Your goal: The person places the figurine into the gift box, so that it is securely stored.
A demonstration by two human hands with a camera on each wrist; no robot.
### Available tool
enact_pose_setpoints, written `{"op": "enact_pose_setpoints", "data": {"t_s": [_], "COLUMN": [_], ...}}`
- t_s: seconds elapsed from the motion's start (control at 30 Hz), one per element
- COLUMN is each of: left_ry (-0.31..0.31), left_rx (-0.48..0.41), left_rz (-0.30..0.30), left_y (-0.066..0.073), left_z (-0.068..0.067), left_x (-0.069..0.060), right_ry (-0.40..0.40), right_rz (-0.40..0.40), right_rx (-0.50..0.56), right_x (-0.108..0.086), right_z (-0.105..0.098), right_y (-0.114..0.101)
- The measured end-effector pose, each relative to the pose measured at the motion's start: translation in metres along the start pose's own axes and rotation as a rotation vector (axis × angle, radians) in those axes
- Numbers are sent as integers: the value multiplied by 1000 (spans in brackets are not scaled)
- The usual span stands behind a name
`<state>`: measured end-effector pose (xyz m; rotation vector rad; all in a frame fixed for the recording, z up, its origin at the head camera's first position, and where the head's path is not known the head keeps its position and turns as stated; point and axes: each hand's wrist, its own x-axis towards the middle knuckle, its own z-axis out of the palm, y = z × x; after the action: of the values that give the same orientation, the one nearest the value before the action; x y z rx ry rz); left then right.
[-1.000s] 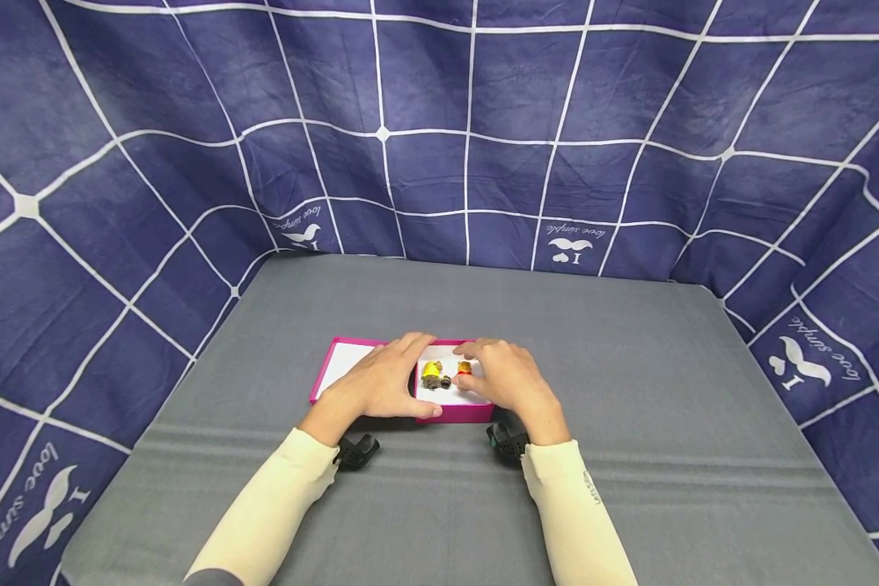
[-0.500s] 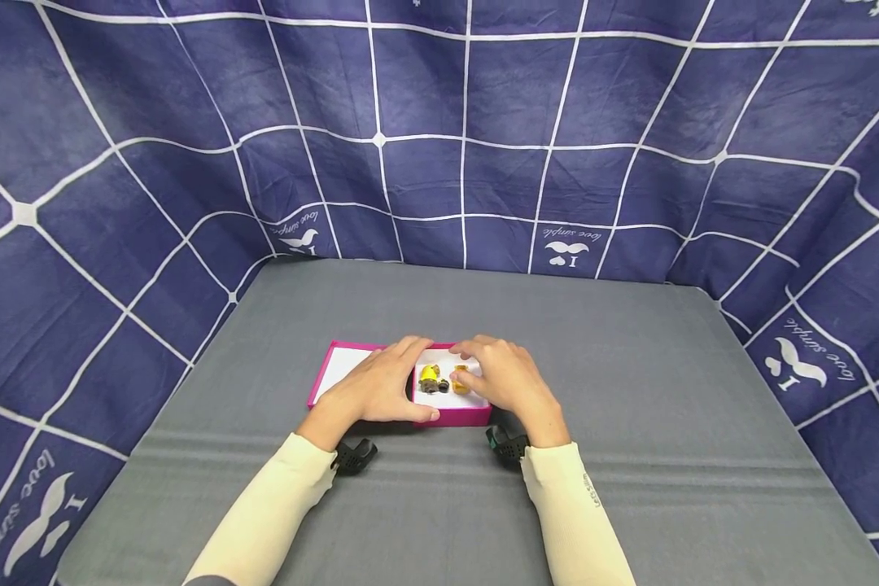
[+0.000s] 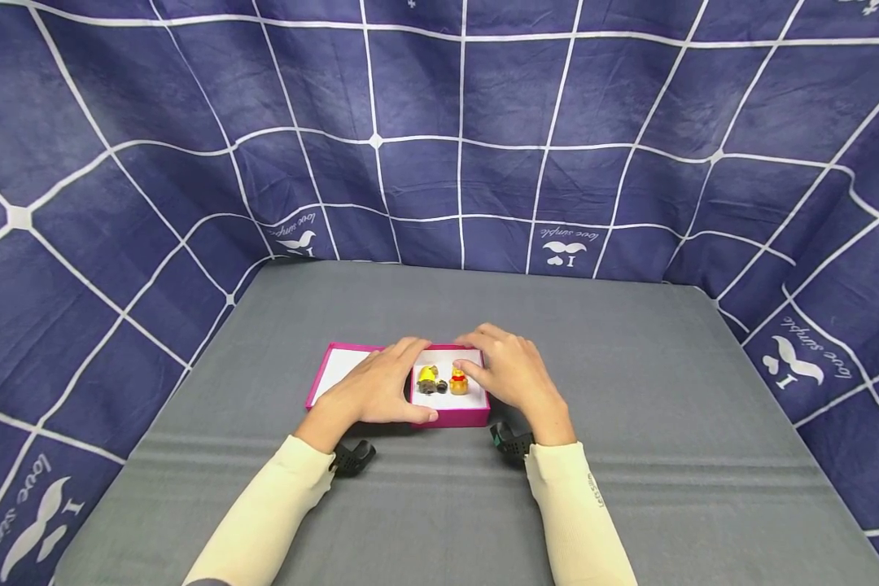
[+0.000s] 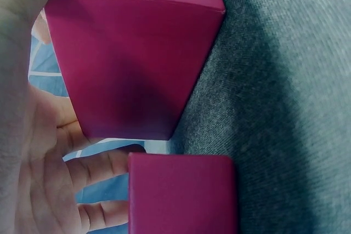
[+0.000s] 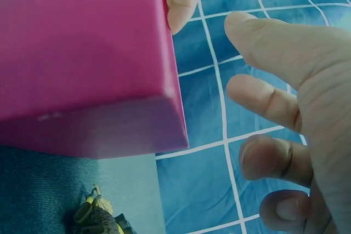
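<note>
A magenta box [image 3: 450, 418] with a white inside stands on the grey table. My left hand [image 3: 381, 382] spans its left end and grips it, thumb on the near wall and fingers at the far wall. Inside are a yellow-topped figurine [image 3: 427, 379], a small dark piece [image 3: 442, 387] and an orange bear figurine [image 3: 458, 381] with a red band. Over the box's right side, my right hand [image 3: 513, 370] holds nothing, its fingers apart in the right wrist view; the thumb tip is close to the bear.
The matching lid [image 3: 343, 362] lies left of the box, white inside up, partly under my left hand. In the right wrist view, a dark and yellow item [image 5: 98, 216] sits on the table by the box. Blue gridded cloth [image 3: 425, 98] hangs round the table.
The bear figurine turned, so its red band shows again, and my right fingers let go of it. That hand shifted slightly right and away. My left hand stayed on the box.
</note>
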<state>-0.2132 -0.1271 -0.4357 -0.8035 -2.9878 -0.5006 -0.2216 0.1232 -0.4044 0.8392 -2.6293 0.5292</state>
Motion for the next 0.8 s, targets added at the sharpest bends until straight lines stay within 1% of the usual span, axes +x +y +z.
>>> {"op": "enact_pose_setpoints", "data": {"t_s": [0.17,0.4,0.6,0.7,0.8], "left_ry": [-6,-19,-18,-20,-21], "left_rx": [0,-5,-7,-10,-16], "left_rz": [0,-15,-22,-24,-25], "left_y": [-1,-1,0,1,1], "left_z": [0,1,0,0,0], "left_x": [0,0,0,1,1], "right_ry": [19,77,107,112,121], "right_rz": [7,-20,-19,-8,21], "right_rx": [22,83,95,111,124], "right_x": [-1,-2,-3,-4,-6], "right_z": [-3,-8,-12,-15,-19], "right_y": [1,2,3,5,8]}}
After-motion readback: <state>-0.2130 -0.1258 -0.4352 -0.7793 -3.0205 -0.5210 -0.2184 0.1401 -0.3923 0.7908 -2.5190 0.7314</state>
